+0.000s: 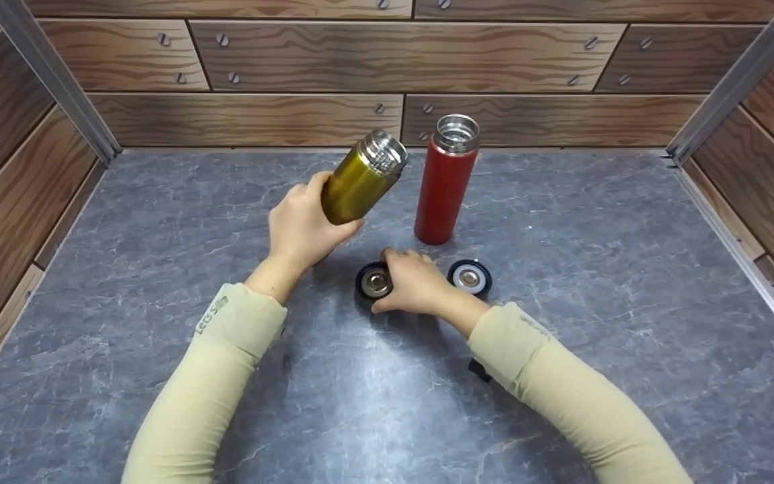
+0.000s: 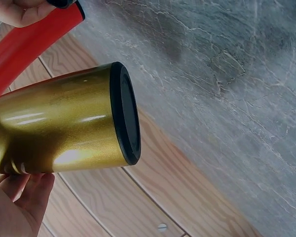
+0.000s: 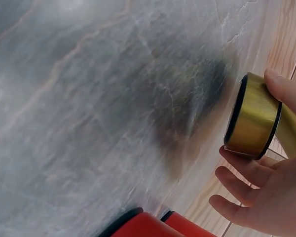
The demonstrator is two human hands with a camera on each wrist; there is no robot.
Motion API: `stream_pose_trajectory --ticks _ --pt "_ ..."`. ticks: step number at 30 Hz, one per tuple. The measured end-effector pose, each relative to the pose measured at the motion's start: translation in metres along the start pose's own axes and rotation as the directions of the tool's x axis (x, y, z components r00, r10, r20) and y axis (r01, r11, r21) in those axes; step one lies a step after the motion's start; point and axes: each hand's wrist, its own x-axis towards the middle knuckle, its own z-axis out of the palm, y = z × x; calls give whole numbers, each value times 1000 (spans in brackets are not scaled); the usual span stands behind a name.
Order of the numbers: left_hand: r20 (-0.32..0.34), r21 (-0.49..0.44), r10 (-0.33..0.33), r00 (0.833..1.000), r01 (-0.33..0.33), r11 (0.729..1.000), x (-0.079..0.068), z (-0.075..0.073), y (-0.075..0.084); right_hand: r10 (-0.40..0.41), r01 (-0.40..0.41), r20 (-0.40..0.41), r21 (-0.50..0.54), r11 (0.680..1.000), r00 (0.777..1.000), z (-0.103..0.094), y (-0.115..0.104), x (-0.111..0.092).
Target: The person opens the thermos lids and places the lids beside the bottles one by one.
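My left hand (image 1: 303, 222) grips a gold thermos bottle (image 1: 360, 181), which leans to the right with its steel mouth uncovered. Its black base (image 2: 126, 113) shows in the left wrist view. Thumb and fingers of my right hand (image 1: 417, 282) pinch a gold bottle lid (image 3: 255, 117) with black edges, its inner side (image 1: 376, 281) facing up, low over the table. Just behind that hand a red thermos bottle (image 1: 447, 188) stands upright, also uncapped. A second lid (image 1: 469, 277), dark-rimmed with a pale inside, lies right of the hand; its side (image 3: 145, 227) looks red in the right wrist view.
A small black object (image 1: 480, 370) lies partly under the right sleeve (image 1: 521, 349). The grey marbled tabletop (image 1: 158, 222) is enclosed by wood-patterned panels (image 1: 400, 57) at the back and sides, with metal posts (image 1: 58, 81) at the corners.
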Motion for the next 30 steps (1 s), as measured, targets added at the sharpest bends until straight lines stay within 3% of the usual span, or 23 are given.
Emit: stream_pose_trajectory --ticks 22,30 --pt "-15 -29 -3 1000 2 1000 1 -1 0 -6 6 22 -13 1000 1000 4 1 -1" --pt "4 -117 -18 1000 18 993 1 -1 0 -12 14 57 -34 999 998 6 0 -7"
